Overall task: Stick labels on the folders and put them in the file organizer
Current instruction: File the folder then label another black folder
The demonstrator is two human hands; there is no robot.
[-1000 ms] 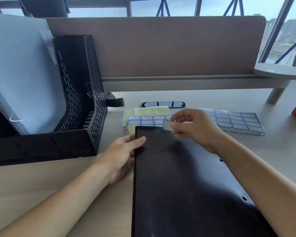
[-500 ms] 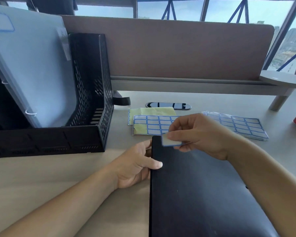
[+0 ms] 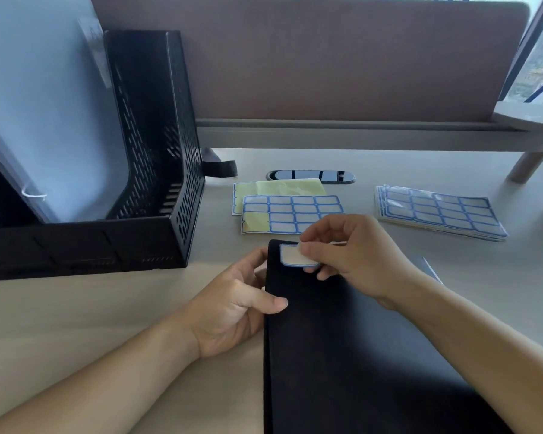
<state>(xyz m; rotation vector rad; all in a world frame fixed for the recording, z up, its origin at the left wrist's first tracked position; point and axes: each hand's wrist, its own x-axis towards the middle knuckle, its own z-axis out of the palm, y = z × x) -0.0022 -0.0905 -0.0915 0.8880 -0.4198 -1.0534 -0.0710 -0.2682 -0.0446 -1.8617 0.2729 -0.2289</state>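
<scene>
A black folder [image 3: 351, 355] lies flat on the desk in front of me. My left hand [image 3: 232, 311] grips its left edge, thumb on top. My right hand [image 3: 354, 255] pinches a white label with a blue border [image 3: 292, 255] and holds it over the folder's top left corner; whether it touches the cover I cannot tell. A partly used label sheet [image 3: 292, 213] lies just beyond the folder. The black mesh file organizer [image 3: 157, 145] stands at the left with a pale blue folder [image 3: 44, 114] leaning in it.
A stack of full label sheets [image 3: 439, 211] lies at the right. A dark oval cable port [image 3: 310, 176] sits in the desk behind the sheets. A brown partition [image 3: 326, 57] and a low shelf [image 3: 357, 133] close off the back.
My right hand has carried the label down and left to the folder's top left corner. My left hand has slid along the folder's left edge, thumb now on the cover.
</scene>
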